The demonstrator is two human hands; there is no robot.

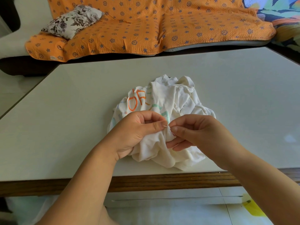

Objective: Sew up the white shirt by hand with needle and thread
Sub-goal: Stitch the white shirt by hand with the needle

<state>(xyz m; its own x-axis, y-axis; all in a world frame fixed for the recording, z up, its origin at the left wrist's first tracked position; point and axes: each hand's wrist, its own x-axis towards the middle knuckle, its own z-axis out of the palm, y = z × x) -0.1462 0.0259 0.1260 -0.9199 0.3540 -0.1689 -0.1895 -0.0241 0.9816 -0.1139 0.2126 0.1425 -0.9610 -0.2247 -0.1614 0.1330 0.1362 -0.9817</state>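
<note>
I see the left hand (pixel 134 133) grasping a fold of the white shirt (pixel 170 98) on the tabletop (pixel 65 111). The right hand (pixel 191 132) pinches the same fold, a needle (pixel 165 126) between both thumbs.

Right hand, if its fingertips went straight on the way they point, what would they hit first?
The right hand points left. First comes the white shirt fold it pinches, with the needle there, then probably the thumb of the left hand.
</note>
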